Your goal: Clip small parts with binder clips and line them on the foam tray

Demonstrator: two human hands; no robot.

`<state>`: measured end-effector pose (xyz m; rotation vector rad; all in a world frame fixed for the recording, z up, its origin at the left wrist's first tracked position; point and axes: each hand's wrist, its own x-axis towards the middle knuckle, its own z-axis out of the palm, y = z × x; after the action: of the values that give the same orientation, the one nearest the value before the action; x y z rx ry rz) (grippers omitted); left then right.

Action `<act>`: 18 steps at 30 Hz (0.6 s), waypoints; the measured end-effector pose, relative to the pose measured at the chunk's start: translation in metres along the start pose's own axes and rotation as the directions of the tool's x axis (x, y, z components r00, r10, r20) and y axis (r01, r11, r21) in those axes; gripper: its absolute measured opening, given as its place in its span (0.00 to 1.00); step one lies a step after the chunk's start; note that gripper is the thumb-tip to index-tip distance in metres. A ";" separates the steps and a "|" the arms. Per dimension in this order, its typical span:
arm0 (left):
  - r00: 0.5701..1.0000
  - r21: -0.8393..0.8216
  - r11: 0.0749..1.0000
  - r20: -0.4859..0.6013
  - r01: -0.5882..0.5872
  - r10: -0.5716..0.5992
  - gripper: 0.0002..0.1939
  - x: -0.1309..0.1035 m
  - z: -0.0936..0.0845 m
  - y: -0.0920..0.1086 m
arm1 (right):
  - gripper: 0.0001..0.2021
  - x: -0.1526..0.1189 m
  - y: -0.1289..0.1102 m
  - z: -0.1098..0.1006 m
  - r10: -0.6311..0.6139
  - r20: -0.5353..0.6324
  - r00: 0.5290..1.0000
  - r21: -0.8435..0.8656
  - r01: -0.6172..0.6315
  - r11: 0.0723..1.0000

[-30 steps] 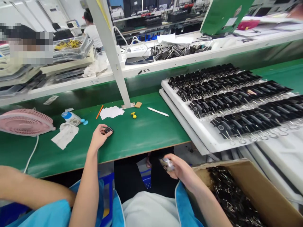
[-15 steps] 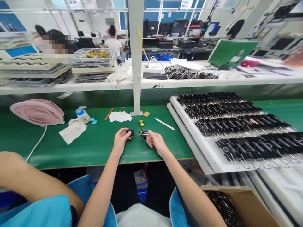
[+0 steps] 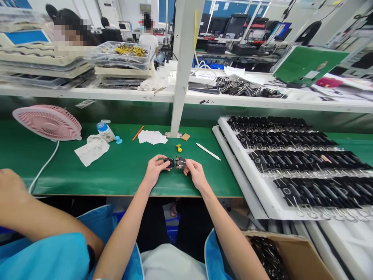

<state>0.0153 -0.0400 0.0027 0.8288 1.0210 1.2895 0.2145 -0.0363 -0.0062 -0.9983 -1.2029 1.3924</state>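
Observation:
My left hand (image 3: 154, 170) pinches a small black plastic case (image 3: 169, 162) with rounded corners, thumb on its top face. In my right hand (image 3: 196, 171) is a black binder clip (image 3: 180, 162), gripped by its wire handles between thumb and fingers. The clip's jaw side points left at the case, with a very narrow gap between the two; whether they touch I cannot tell. Just beyond them a small yellow knob-like piece (image 3: 178, 148) lies on the green mat (image 3: 125, 171).
A foam tray (image 3: 233, 155) holding rows of clipped black parts stands at right, above a carton (image 3: 300, 256) of binder clips. A white pen (image 3: 208, 151), white papers (image 3: 151, 137), a bottle (image 3: 105, 132) and a pink fan (image 3: 48, 122) lie around. A co-worker's arm (image 3: 43, 210) is at left.
My two hands have come closer together, bringing the binder clip up to the black case. The clip has turned somewhat in my right hand. The whole view has shifted slightly.

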 end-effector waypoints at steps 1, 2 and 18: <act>1.000 0.019 1.000 0.016 0.000 -0.001 0.26 0.000 0.000 0.000 | 0.28 0.000 0.000 -0.001 -0.003 0.010 1.000 -0.023 0.004 1.000; 0.999 0.038 0.999 0.032 -0.001 -0.001 0.25 -0.001 0.000 0.000 | 0.28 -0.001 0.000 -0.002 -0.009 0.022 1.000 -0.049 0.010 0.999; 0.998 0.297 0.953 0.023 -0.065 0.061 0.27 0.003 0.003 0.003 | 0.28 -0.017 -0.007 0.006 -0.001 -0.060 0.998 -0.168 -0.009 0.986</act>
<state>0.0166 -0.0364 0.0061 1.1054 1.2052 1.1967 0.2123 -0.0541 0.0017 -1.1526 -1.2902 1.2706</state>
